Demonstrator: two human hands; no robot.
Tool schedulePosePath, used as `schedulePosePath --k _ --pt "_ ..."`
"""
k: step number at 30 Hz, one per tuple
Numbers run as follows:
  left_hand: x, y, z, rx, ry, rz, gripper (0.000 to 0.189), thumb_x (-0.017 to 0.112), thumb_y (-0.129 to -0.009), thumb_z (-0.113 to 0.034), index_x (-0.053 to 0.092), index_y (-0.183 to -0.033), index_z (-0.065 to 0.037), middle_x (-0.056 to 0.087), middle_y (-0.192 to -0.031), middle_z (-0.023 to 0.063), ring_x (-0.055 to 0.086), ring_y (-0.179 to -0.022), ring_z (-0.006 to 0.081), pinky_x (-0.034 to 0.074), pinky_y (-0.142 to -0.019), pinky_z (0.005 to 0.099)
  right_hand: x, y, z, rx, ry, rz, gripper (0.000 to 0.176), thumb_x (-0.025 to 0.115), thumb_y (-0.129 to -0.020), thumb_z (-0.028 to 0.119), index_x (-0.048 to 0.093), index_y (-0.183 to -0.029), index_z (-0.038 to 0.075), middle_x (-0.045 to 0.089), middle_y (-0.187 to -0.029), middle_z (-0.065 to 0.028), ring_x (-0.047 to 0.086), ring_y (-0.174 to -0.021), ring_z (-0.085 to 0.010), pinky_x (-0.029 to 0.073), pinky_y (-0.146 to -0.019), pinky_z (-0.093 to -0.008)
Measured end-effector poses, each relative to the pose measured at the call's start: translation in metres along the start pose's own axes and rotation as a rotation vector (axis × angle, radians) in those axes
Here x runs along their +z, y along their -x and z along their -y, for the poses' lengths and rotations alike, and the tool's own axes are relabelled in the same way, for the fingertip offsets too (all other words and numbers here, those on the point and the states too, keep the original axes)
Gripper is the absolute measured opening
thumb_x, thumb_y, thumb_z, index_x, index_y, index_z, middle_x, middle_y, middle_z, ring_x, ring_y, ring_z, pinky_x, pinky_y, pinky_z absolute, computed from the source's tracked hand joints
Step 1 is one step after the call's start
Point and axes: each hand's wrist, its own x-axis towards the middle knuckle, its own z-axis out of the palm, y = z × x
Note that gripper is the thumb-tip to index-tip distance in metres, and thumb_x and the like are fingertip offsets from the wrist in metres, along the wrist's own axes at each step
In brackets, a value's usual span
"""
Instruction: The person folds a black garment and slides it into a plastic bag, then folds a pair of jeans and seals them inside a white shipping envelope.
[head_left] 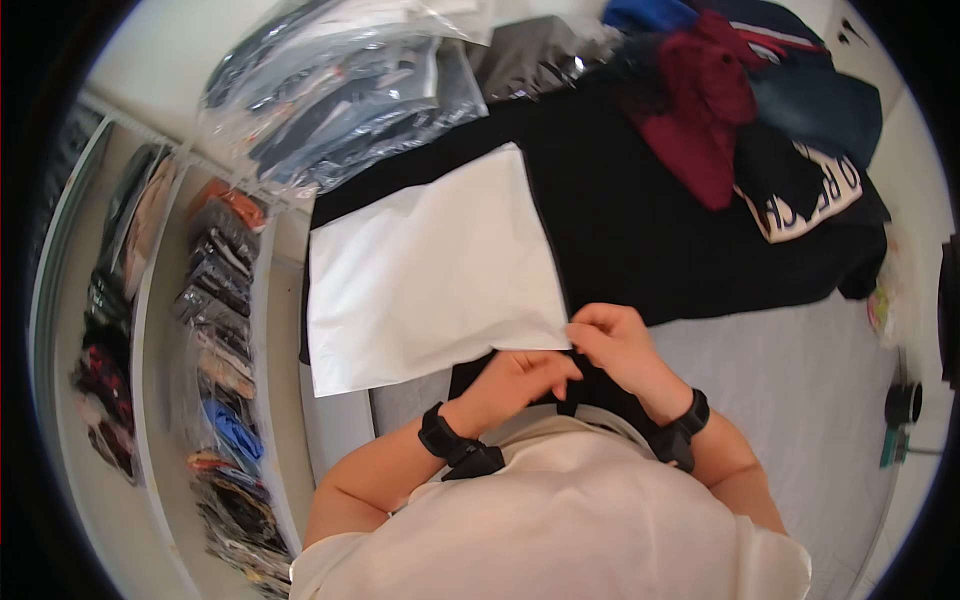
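Observation:
A flat white bag [430,275] lies on black cloth [640,240], its near edge toward my body. My right hand [612,338] pinches the bag's near right corner between thumb and fingers. Just left of it, my left hand [520,382] is beside the near edge, below the bag, with fingers curled and thumb against them; whatever it may hold is hidden. Both wrists wear black bands.
Clear plastic-wrapped garments [360,100] are piled at the back left. A maroon garment [705,100] and a black one with lettering [810,190] lie at the back right. Shelves [155,330] of folded clothes stand on the left. Grey sheet [770,390] shows at right.

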Motion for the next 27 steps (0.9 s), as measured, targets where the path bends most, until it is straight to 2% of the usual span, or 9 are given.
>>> schedulePosePath --k 4,10,14,16,18,22,25,26,27 --pt "-0.025 0.012 0.032 0.023 0.163 0.015 0.038 0.045 -0.101 -0.03 0.054 -0.126 -0.003 0.062 -0.106 0.0059 0.053 -0.084 0.0107 0.045 -0.08 0.0254 -0.022 -0.006 0.007 -0.031 0.034 -0.022 0.014 0.064 -0.087 0.011 0.063 -0.078 0.001 0.059 -0.068 0.0015 0.053 -0.064 -0.0038 0.042 -0.056 -0.0207" --pt "-0.069 0.06 0.046 0.216 0.893 -0.393 0.046 0.043 -0.102 -0.043 0.05 -0.13 -0.007 0.062 -0.116 0.0063 0.06 -0.097 0.017 0.05 -0.082 0.0328 -0.032 -0.013 0.024 -0.111 0.125 -0.004 0.016 0.063 -0.092 0.015 0.06 -0.093 -0.001 0.06 -0.071 0.0001 0.054 -0.058 -0.005 0.044 -0.05 -0.0195" --pt "-0.075 0.06 0.055 0.209 0.875 -0.511 0.041 0.051 -0.1 -0.034 0.047 -0.133 -0.009 0.06 -0.124 0.007 0.059 -0.111 0.0188 0.051 -0.089 0.034 -0.02 -0.032 0.034 -0.077 0.167 -0.031 0.028 0.062 -0.092 0.014 0.055 -0.112 -0.005 0.063 -0.078 -0.0031 0.058 -0.065 -0.0061 0.048 -0.056 -0.0207" --pt "-0.073 0.059 0.05 0.245 0.843 -0.579 0.04 0.053 -0.099 -0.03 0.047 -0.133 -0.008 0.059 -0.126 0.0072 0.058 -0.113 0.0189 0.049 -0.092 0.0348 -0.01 -0.046 0.027 -0.121 0.104 -0.016 0.051 0.062 -0.091 0.008 0.04 -0.134 -0.009 0.066 -0.088 -0.0081 0.062 -0.073 -0.0074 0.05 -0.066 -0.0219" --pt "-0.075 0.062 0.041 0.275 0.814 -0.645 0.04 0.056 -0.098 -0.026 0.048 -0.132 -0.007 0.058 -0.128 0.0074 0.057 -0.116 0.019 0.048 -0.095 0.0356 -0.005 -0.052 0.033 -0.181 0.078 0.04 0.06 0.062 -0.089 0.004 0.034 -0.141 -0.007 0.067 -0.091 -0.0099 0.062 -0.076 -0.0077 0.05 -0.069 -0.0222" --pt "-0.086 0.085 -0.009 0.597 0.596 -0.824 0.039 0.061 -0.095 -0.016 0.05 -0.13 -0.003 0.056 -0.129 0.007 0.055 -0.116 0.0174 0.044 -0.099 0.0335 0.002 -0.044 0.082 -0.247 -0.26 0.188 0.081 0.061 -0.083 -0.008 0.021 -0.152 0.002 0.068 -0.096 -0.0123 0.063 -0.078 -0.0092 0.05 -0.072 -0.0221" --pt "-0.094 0.1 -0.055 0.855 0.421 -0.829 0.033 0.063 -0.092 -0.012 0.056 -0.123 -0.002 0.061 -0.119 0.008 0.059 -0.109 0.0177 0.045 -0.097 0.0328 0.01 -0.045 0.115 -0.284 -0.474 0.142 0.045 0.061 -0.089 0.002 0.049 -0.132 -0.005 0.068 -0.096 -0.0127 0.065 -0.074 -0.0131 0.055 -0.069 -0.0252" --pt "-0.095 0.099 -0.07 0.913 0.384 -0.845 0.029 0.063 -0.092 -0.013 0.059 -0.119 -0.002 0.065 -0.111 0.0081 0.061 -0.103 0.0174 0.046 -0.094 0.0328 -0.006 -0.052 0.116 -0.323 -0.476 0.348 0.027 0.06 -0.092 0.009 0.058 -0.115 -0.005 0.067 -0.097 -0.0141 0.068 -0.079 -0.016 0.057 -0.065 -0.0261" --pt "-0.099 0.096 -0.083 0.879 0.337 -0.852 0.03 0.062 -0.094 -0.019 0.059 -0.117 0.0 0.066 -0.107 0.009 0.063 -0.103 0.0185 0.048 -0.091 0.0334 -0.005 -0.057 0.119 -0.365 -0.476 0.342 0.026 0.056 -0.094 0.011 0.057 -0.115 -0.005 0.067 -0.098 -0.0155 0.069 -0.084 -0.0191 0.058 -0.061 -0.0257"
